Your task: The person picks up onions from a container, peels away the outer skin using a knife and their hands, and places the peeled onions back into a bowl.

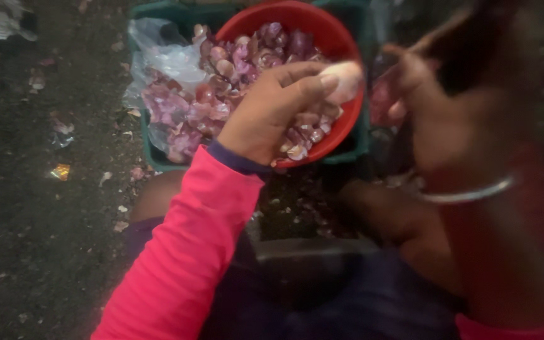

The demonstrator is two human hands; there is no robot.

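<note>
My left hand, in a bright pink sleeve, is closed around a pale peeled onion and holds it over the rim of a red bowl. The bowl is full of purple onions. My right hand is raised close to the camera at the right, blurred, with a metal bangle on the wrist. It seems to grip a dark object, too blurred to identify, with its fingers close to the peeled onion.
The red bowl rests in a green crate with a clear plastic bag and a heap of purple onion skins. Dark ground with scattered scraps lies to the left. My knees are below.
</note>
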